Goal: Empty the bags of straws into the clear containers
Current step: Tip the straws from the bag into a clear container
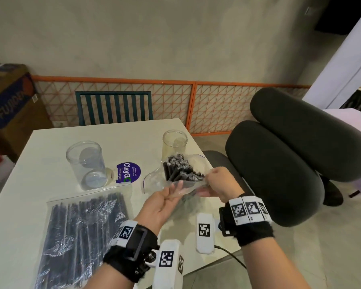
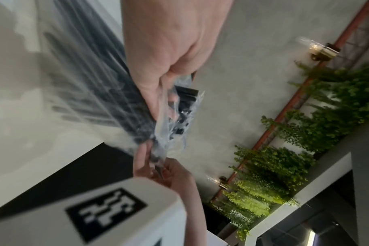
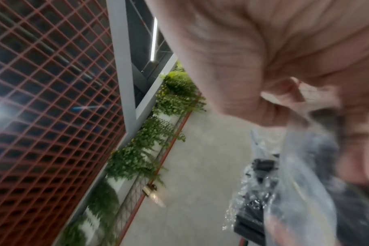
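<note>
Straws poke out of the open bag; left hand & right hand both pinch it, so tip slow w/ mouth right over the near clear container.

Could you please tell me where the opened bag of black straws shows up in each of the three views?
Head: opened bag of straws, centre, above the table, gripped by both hands.
Left wrist: centre, below the left hand.
Right wrist: lower right, blurred.
Shared landmark: the black straw ends at the bag's mouth.
</note>
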The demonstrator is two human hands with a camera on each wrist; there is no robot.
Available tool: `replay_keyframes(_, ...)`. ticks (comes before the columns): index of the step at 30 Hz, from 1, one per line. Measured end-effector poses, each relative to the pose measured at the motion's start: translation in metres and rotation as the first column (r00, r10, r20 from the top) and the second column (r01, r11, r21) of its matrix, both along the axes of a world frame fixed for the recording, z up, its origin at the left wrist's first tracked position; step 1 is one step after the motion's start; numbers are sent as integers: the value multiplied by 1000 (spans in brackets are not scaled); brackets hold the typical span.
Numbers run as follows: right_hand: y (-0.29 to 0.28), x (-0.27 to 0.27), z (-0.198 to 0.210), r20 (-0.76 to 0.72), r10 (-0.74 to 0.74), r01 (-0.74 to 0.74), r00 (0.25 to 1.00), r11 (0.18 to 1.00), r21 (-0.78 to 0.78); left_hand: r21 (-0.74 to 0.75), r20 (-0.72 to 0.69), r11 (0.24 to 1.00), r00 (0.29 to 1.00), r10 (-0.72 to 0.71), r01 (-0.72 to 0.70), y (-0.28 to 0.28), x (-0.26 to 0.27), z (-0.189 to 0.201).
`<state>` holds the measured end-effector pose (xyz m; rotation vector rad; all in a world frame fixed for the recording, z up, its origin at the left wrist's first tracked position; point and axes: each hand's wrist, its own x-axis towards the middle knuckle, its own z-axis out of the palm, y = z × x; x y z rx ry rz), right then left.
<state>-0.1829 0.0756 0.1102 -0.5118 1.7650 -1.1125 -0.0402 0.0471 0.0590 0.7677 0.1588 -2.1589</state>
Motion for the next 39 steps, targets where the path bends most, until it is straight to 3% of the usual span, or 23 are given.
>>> replay_keyframes(1, 0, -2, -7, 84, -28, 33, 996, 998, -54, 23, -3, 999, 1000, 25, -25, 0, -1, -3)
replay_keyframes(4, 8, 0, -13, 289, -72, 81, 955, 997, -20, 41, -4, 996, 997, 78, -78, -2, 3, -10)
replay_keyframes(6, 12, 0, -15, 323, -64, 79, 944, 996, -32, 10, 63, 998, 996, 64, -65, -4, 6, -9)
replay_keyframes(8, 13, 2, -15, 195, -52, 58, 979, 998, -29, -63, 180, 998, 984, 1, 11, -3, 9, -3)
replay_keyframes(9, 13, 3, -15, 43, -19, 20, 999, 999, -29, -105, 239, 993, 971, -29, 56, -1, 11, 0)
replay_keyframes(10, 11, 4, -16, -138, 7, -11, 990, 1000, -27, -145, 288, 985, 956, -52, 97, 2, 11, 4)
replay_keyframes(12, 8, 4, -18, -440, -4, -23, 898, 998, -55, -202, 342, 967, 937, -76, 153, 6, 11, 9)
replay_keyframes(14, 7, 3, -17, -451, -71, 10, 890, 991, -135, -214, 330, 962, 939, -95, 172, 8, 9, 11)
replay_keyframes(16, 5, 2, -13, -250, -131, 85, 959, 979, -187, -188, 284, 968, 952, -111, 169, 7, 9, 12)
replay_keyframes(18, 3, 0, -14, 91, -134, 147, 987, 977, -156, -142, 219, 980, 970, -103, 136, 3, 12, 12)
replay_keyframes(19, 2, 1, -16, 283, -138, 180, 949, 976, -127, -111, 175, 987, 980, -94, 115, 1, 14, 12)
replay_keyframes(21, 1, 1, -28, 607, -187, 272, 773, 961, -49, -63, 109, 994, 990, -85, 93, 0, 18, 10)
replay_keyframes(23, 2, 4, -40, 720, -203, 304, 664, 953, -12, -28, 99, 996, 992, -79, 82, 1, 19, 3)
replay_keyframes(26, 12, 12, -40, 752, -50, 216, 657, 969, -124, 26, 146, 999, 988, -46, 42, 2, 16, -8)
replay_keyframes(29, 17, 17, -29, 689, 124, 101, 714, 956, -276, 1, 157, 1000, 988, -10, 10, 1, 13, -4)
replay_keyframes(31, 16, 15, -29, 634, 63, 161, 771, 944, -290, -50, 197, 994, 977, -83, 94, 2, 13, 0)
replay_keyframes(33, 13, 13, -32, 479, -56, 199, 876, 947, -252, -81, 259, 960, 936, -240, 269, 9, 12, 7)
replay_keyframes(35, 14, 18, -34, 315, -30, 109, 949, 965, -237, -128, 238, 931, 922, -307, 343, 14, 8, 15)
replay_keyframes(37, 16, 23, -33, 207, -4, 42, 978, 983, -178, -195, 268, 915, 916, -298, 354, 16, 5, 18)
replay_keyframes(39, 15, 22, -35, 196, -2, 34, 981, 987, -160, -197, 338, 896, 886, -318, 397, 16, 5, 15)
